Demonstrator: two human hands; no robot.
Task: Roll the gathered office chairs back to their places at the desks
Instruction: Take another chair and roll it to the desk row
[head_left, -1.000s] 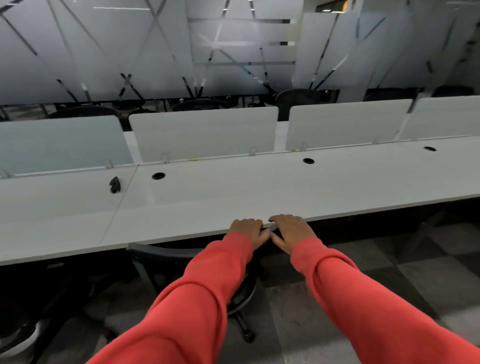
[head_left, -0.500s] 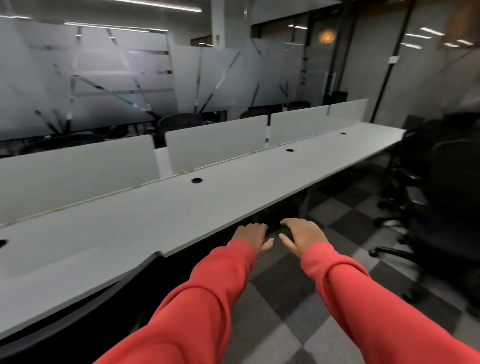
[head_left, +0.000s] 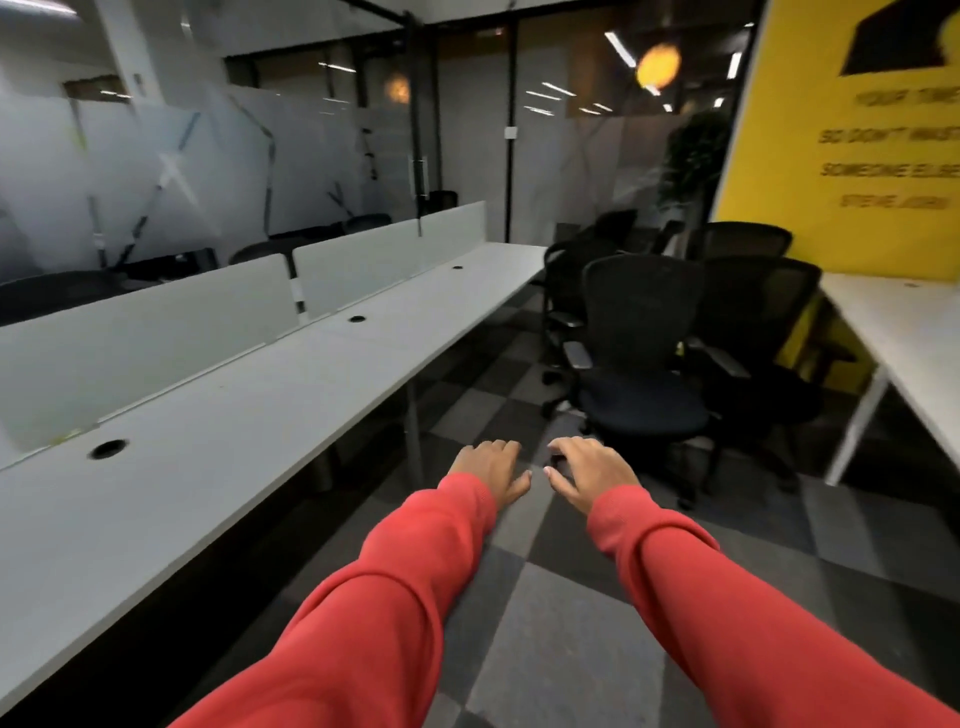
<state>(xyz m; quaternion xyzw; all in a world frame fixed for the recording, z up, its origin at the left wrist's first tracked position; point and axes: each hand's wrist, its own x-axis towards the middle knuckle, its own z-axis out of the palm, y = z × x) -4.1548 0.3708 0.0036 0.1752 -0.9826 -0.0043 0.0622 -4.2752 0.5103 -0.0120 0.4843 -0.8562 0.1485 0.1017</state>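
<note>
- A cluster of black mesh-backed office chairs (head_left: 727, 312) stands on the floor off the far end of the long desk (head_left: 260, 415), in the gap between that end and the left edge of a second desk (head_left: 909, 332).
- The nearest chair (head_left: 641, 317) is at the front of the cluster. It is upright, with its dark seat turned toward the camera and a grey-padded armrest on each side. The others crowd close behind and beside it; how many there are cannot be told.
- The left hand (head_left: 491, 467) reaches out palm down over the floor, just short of the nearest chair. Its fingers are loosely bent and it holds nothing.
- The right hand (head_left: 589, 470) is just beside it in the same pose, fingers relaxed and grasping nothing. The two thumbs point toward each other but stay apart.
- Red sleeves (head_left: 363, 597) cover both arms to the wrists.
- The floor (head_left: 545, 597) is carpet laid in a grey and dark checker pattern.
- The long desk is white and runs from the lower left toward the far centre, with a grey leg (head_left: 413, 415) under its near edge.
- Three round cable holes (head_left: 107, 448) sit in a row near its back edge.
- White divider panels (head_left: 156, 338) stand upright along that back edge, and dark chair backs show beyond them.
- A frosted glass partition (head_left: 156, 171) with slanted lines rises behind the desk.
- A yellow wall (head_left: 831, 156) with blurred lettering stands behind the second desk, and a dark leafy plant (head_left: 693, 150) is just beside its left edge.
</note>
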